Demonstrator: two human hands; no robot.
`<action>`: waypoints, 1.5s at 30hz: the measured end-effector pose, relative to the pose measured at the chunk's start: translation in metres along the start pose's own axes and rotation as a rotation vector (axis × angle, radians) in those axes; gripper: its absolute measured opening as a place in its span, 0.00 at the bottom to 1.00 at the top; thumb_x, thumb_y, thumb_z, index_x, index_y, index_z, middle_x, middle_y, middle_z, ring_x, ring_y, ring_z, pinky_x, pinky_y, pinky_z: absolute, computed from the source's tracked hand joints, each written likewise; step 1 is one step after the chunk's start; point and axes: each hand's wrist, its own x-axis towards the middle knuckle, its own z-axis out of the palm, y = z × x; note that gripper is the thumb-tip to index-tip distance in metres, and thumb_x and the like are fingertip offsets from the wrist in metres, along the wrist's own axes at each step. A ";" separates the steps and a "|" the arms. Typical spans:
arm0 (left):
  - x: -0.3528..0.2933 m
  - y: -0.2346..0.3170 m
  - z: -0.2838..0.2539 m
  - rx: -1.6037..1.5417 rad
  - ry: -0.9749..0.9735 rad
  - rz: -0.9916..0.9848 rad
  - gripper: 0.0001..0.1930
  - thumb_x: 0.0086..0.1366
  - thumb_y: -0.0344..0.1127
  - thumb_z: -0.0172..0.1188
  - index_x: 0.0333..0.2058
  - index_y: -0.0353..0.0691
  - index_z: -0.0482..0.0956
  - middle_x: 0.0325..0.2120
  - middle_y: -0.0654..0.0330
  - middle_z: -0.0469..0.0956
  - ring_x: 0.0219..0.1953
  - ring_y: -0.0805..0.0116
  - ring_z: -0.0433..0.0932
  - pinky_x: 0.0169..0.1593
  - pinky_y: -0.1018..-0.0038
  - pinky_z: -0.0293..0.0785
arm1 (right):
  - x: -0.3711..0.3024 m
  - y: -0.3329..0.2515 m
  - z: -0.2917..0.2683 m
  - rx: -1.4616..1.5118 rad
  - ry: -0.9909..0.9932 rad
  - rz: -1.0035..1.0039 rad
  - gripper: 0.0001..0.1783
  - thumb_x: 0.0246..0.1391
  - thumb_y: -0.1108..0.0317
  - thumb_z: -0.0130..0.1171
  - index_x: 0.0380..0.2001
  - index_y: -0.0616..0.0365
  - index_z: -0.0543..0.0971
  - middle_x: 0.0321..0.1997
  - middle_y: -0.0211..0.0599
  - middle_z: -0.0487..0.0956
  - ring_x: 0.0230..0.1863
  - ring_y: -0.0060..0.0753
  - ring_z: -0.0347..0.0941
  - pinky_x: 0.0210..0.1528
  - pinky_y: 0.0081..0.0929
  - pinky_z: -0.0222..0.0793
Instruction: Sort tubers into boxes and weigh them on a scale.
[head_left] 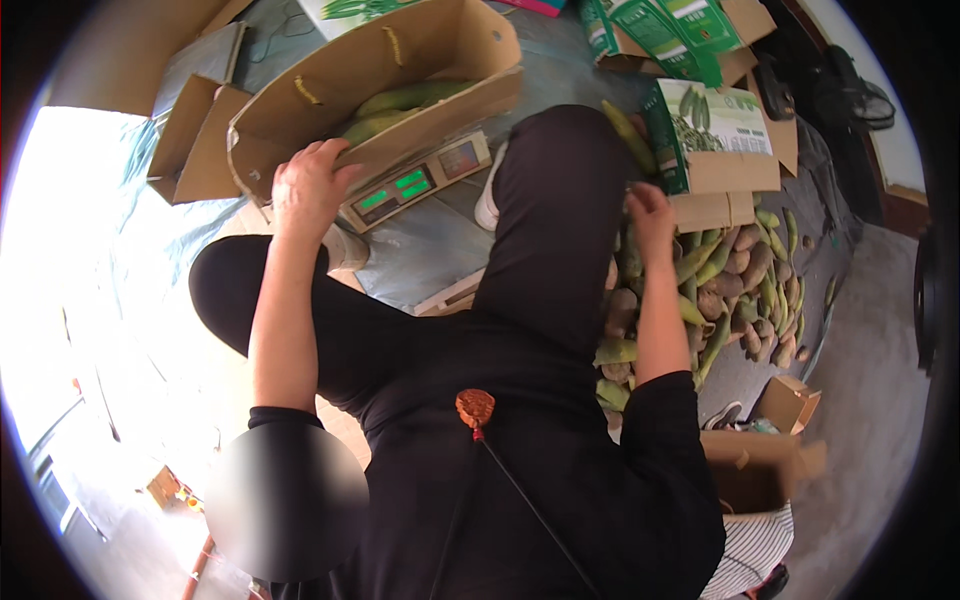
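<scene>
So the left hand (pixel 315 190) is loosely open, fingers slightly spread and thumb sticking out, resting against the near rim of a big open carton (pixel 440 125). The right hand (pixel 652 212) has its fingers bent in, just past the right knee; can't tell if they've got hold of anything.

The carton sits on a scale (pixel 408 187), covering most of it, so only the front edge with its lit green displays pokes out. Inside, long green vegetables (pixel 405 97) lie low, smooth and tapered, and two twisted yellow rope handles (pixel 394 45) hang on the far wall.

Elbow room's tight on the right: a printed carton (pixel 715 125) stands just beyond that hand, and a loose vegetable pile (pixel 735 275) spreads beside the leg, long green ones mixed with stubby brown lumps, out to the dark cloth's (pixel 830 205) right edge. Between the legs there's a wider gap, showing wrinkly, slightly shiny blue-grey sheeting (pixel 415 260) by the scale's front edge.
</scene>
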 end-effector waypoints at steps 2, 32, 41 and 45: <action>-0.003 -0.002 -0.003 -0.027 0.001 -0.022 0.16 0.54 0.42 0.60 0.40 0.42 0.77 0.36 0.58 0.78 0.42 0.57 0.75 0.45 0.62 0.68 | -0.028 0.030 0.009 -0.067 -0.030 0.085 0.11 0.48 0.72 0.59 0.37 0.62 0.79 0.34 0.41 0.81 0.36 0.28 0.77 0.40 0.26 0.70; 0.002 -0.005 0.000 -0.027 0.061 -0.031 0.12 0.60 0.40 0.59 0.39 0.40 0.79 0.34 0.57 0.80 0.36 0.63 0.80 0.39 0.71 0.73 | -0.138 0.171 0.061 -0.512 -0.420 0.497 0.15 0.44 0.55 0.61 0.33 0.52 0.80 0.35 0.48 0.80 0.41 0.48 0.76 0.43 0.38 0.71; 0.002 -0.003 -0.003 -0.043 0.088 -0.074 0.12 0.59 0.40 0.59 0.38 0.40 0.79 0.33 0.56 0.80 0.35 0.63 0.80 0.38 0.70 0.73 | -0.117 0.176 0.031 -0.677 -0.141 0.547 0.17 0.45 0.59 0.59 0.39 0.52 0.75 0.41 0.50 0.76 0.45 0.53 0.72 0.47 0.42 0.70; 0.004 -0.001 0.000 -0.062 0.132 -0.050 0.12 0.57 0.43 0.60 0.33 0.40 0.80 0.28 0.58 0.79 0.34 0.59 0.77 0.43 0.66 0.70 | -0.104 0.165 0.019 -0.743 -0.094 0.444 0.20 0.43 0.62 0.59 0.42 0.52 0.74 0.45 0.48 0.74 0.48 0.53 0.69 0.51 0.42 0.66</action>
